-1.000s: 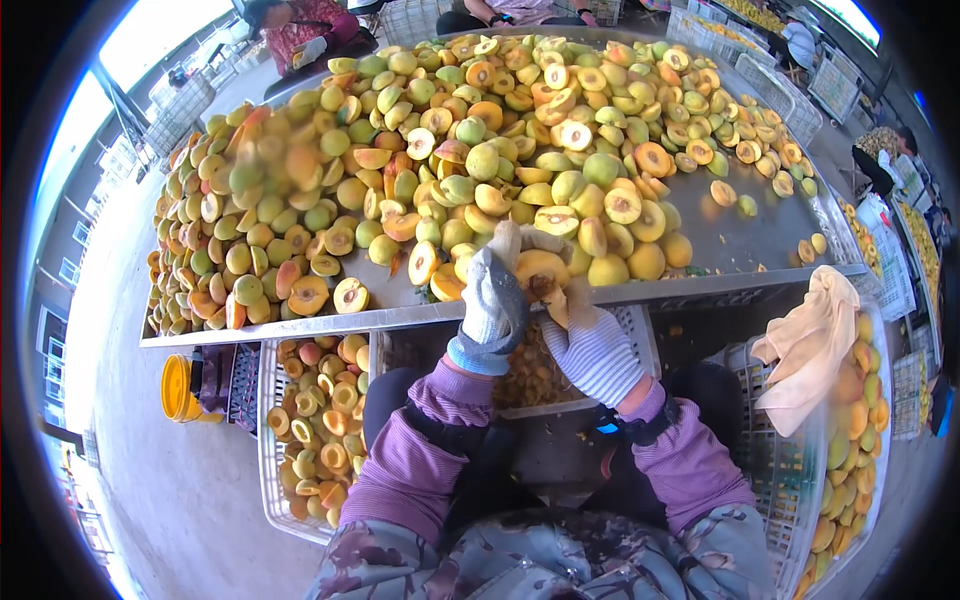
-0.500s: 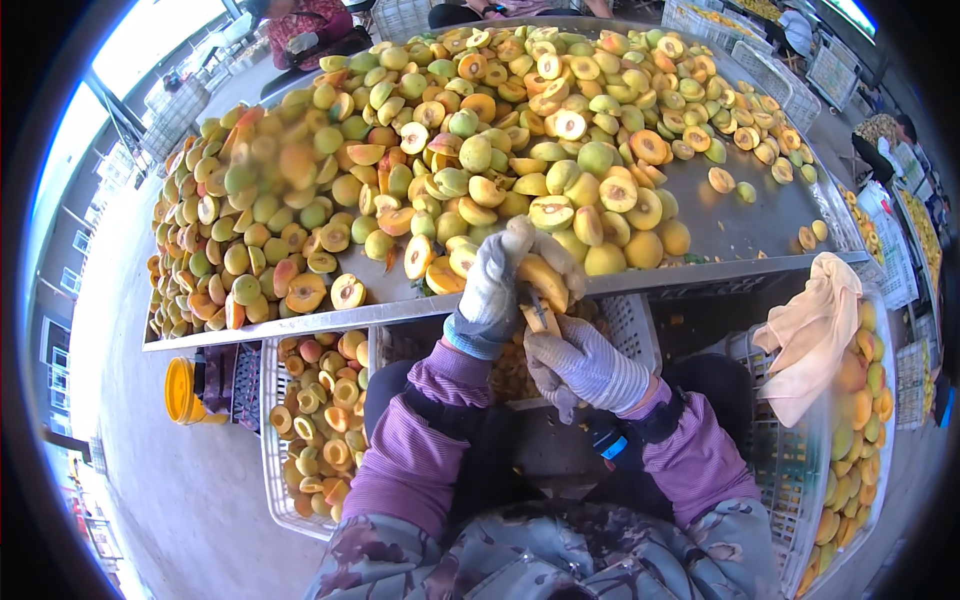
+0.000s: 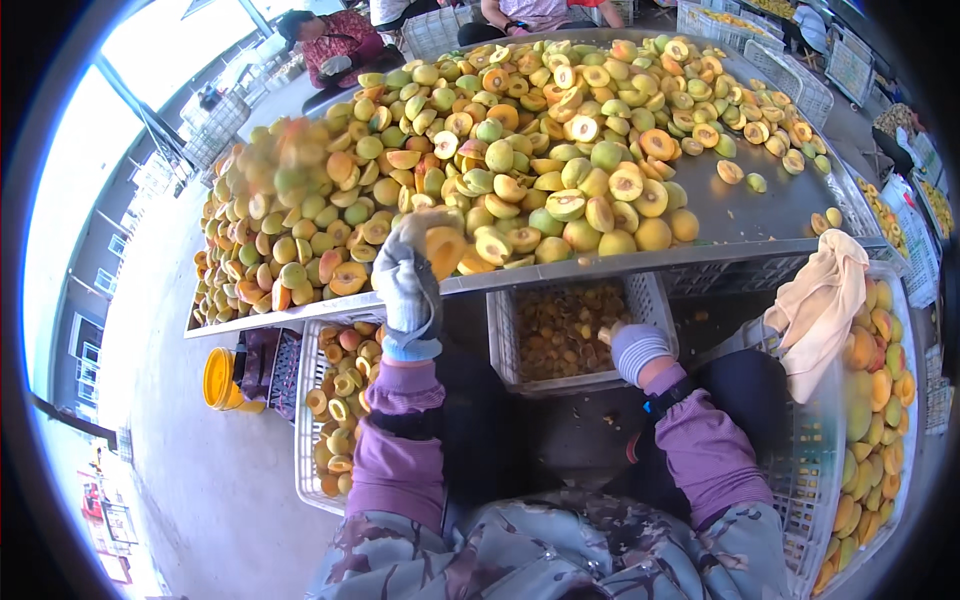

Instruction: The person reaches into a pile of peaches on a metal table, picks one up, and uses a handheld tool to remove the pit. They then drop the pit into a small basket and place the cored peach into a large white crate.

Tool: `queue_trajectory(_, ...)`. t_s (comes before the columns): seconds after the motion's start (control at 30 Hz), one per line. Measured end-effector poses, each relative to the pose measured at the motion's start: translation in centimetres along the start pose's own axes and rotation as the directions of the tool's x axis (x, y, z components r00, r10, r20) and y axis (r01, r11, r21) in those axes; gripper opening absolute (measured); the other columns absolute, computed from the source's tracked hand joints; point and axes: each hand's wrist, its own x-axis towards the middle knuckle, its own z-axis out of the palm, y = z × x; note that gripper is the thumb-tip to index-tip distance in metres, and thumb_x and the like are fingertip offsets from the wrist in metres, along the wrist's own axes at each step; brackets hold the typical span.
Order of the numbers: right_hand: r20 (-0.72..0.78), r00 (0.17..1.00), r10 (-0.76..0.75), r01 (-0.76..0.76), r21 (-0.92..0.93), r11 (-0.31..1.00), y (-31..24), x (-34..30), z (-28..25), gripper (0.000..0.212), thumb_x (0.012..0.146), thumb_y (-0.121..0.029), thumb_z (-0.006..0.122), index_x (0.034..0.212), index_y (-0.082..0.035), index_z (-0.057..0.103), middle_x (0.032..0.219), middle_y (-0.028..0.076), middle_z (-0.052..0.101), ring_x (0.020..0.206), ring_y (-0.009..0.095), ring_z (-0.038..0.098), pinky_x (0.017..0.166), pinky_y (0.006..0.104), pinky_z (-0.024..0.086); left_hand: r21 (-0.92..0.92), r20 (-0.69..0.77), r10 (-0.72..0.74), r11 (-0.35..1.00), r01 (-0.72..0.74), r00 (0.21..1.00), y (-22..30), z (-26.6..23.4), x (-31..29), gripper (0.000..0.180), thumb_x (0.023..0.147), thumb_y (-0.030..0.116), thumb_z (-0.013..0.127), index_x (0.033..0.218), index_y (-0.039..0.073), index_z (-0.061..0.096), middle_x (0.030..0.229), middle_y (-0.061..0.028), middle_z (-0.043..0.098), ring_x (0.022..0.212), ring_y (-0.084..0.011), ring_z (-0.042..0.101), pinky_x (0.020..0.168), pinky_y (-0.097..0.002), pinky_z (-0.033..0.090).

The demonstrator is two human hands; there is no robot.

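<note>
My left hand (image 3: 405, 290), in a pale work glove, is raised at the near edge of the metal table (image 3: 740, 205). Its fingers close on a hollowed yellow peach half (image 3: 444, 250). Lower and to the right, my right hand (image 3: 643, 350) is a gloved fist above the white crate (image 3: 500, 340) of brown pits and scraps. A short pale wooden-handled tool (image 3: 607, 333) sticks out of this fist; its working end is hard to make out. Cut peach halves (image 3: 560, 205) lie heaped on the table beyond my hands.
Below left stands a crate of hollowed peach halves (image 3: 340, 400), beside a yellow bucket (image 3: 222, 380). At right, a full crate of peaches (image 3: 875, 420) has a peach-coloured cloth (image 3: 825, 300) over its corner. Other people (image 3: 340, 45) sit beyond the table.
My hands have come apart. The left has moved left with the peach half; the right has shifted right and down with the tool, over the pit crate. The view has shifted slightly.
</note>
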Motion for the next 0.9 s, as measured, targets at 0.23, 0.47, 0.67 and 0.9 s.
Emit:
queue_trajectory(0.23, -0.024, 0.999, 0.047, -0.046, 0.058, 0.997, -3.8, -1.0, -4.2, 0.032, 0.087, -0.03, 0.057, 0.104, -0.004, 0.057, 0.083, 0.02, 0.068, 0.081, 0.037, 0.067, 0.072, 0.0479, 0.053, 0.868, -0.332, -0.363, 0.244, 0.433, 0.871, 10.2, -12.0, -9.0, 0.025, 0.09, 0.016, 0.063, 0.109, 0.0, 0.064, 0.089, -0.0083, 0.069, 0.074, -0.01, 0.06, 0.068, -0.0258, 0.049)
queue_trajectory(0.47, -0.172, 0.985, 0.014, 0.007, 0.116, 0.993, -4.1, -1.0, -5.1, 0.028, 0.086, -0.029, 0.06, 0.097, -0.004, 0.054, 0.075, 0.02, 0.066, 0.074, 0.039, 0.065, 0.067, 0.0484, 0.052, 0.834, -0.004, -0.319, 0.522, 0.179, 0.948, 5.3, -5.9, -0.8, 0.037, 0.077, 0.005, 0.064, 0.114, 0.007, 0.064, 0.099, -0.0128, 0.067, 0.082, -0.0216, 0.064, 0.078, -0.0305, 0.05)
queue_trajectory(0.67, -0.292, 0.956, -0.015, 0.055, 0.129, 0.99, -4.1, -1.0, -5.1, 0.03, 0.084, -0.029, 0.062, 0.096, -0.004, 0.051, 0.071, 0.019, 0.064, 0.068, 0.039, 0.064, 0.062, 0.0487, 0.051, 0.856, 0.513, -0.459, 0.207, -0.474, 0.726, -4.4, 0.7, 3.3, 0.061, 0.074, 0.015, 0.059, 0.135, 0.016, 0.048, 0.109, -0.0163, 0.063, 0.107, -0.0357, 0.057, 0.093, -0.0426, 0.046)
queue_trajectory(0.9, -0.365, 0.926, 0.098, 0.027, 0.322, 0.946, -4.1, -1.0, -5.8, 0.029, 0.086, -0.029, 0.062, 0.097, -0.005, 0.05, 0.069, 0.019, 0.063, 0.066, 0.039, 0.063, 0.059, 0.0481, 0.05, 0.641, 0.211, -0.601, 0.68, 0.355, 0.771, -7.5, 3.1, 3.8, 0.048, 0.082, 0.015, 0.063, 0.128, 0.011, 0.052, 0.107, -0.0115, 0.064, 0.095, -0.0273, 0.064, 0.077, -0.0355, 0.054)
